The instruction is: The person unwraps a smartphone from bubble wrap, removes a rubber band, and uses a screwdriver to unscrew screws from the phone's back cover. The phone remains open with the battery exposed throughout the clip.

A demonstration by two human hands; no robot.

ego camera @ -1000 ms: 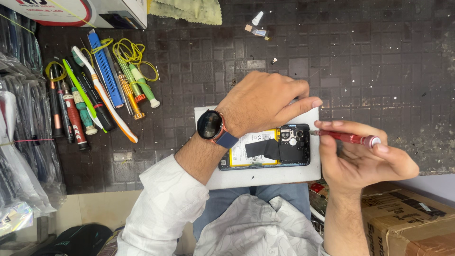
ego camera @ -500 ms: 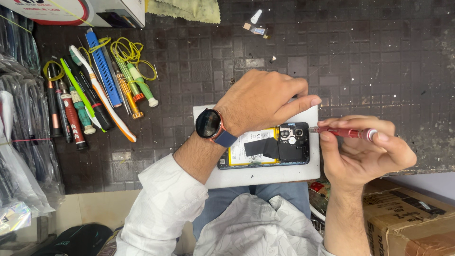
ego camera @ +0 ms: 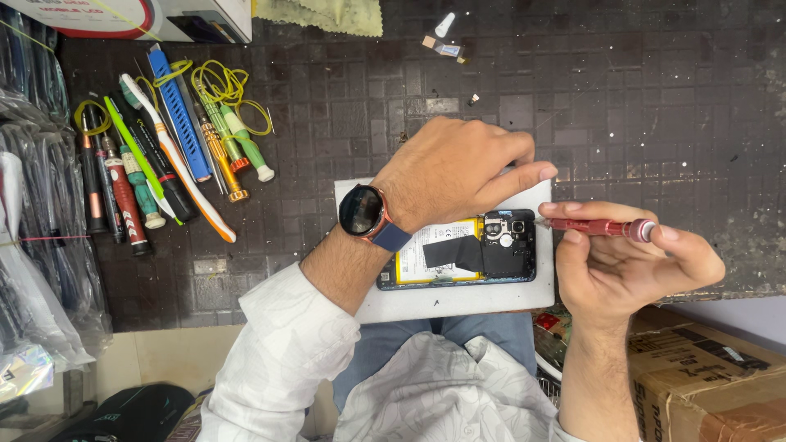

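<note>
Opened black smartphone with yellow battery [ego camera: 458, 255], lying on a white rectangular pad [ego camera: 458, 301] at the dark gridded mat's near edge. Left hand [ego camera: 458, 170] pressing it flat, fingers curled. Right hand [ego camera: 630, 266] pinching a slim red metal screwdriver [ego camera: 596, 226], tip at the camera corner. Risk: tip slipping, gouging the board; loose screw rolling off.

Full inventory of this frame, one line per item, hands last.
opened phone: 1, black with yellow battery, on the white pad
white pad: 1, white, bench front edge
red screwdriver: 1, red, tip at the phone's right end
hand tools: a dozen or so, mixed colours, bench left
yellow cloth: 1, top edge
cardboard box: 1, brown, lower right
left hand: wears dark watch, resting on phone
right hand: gripping screwdriver
</note>
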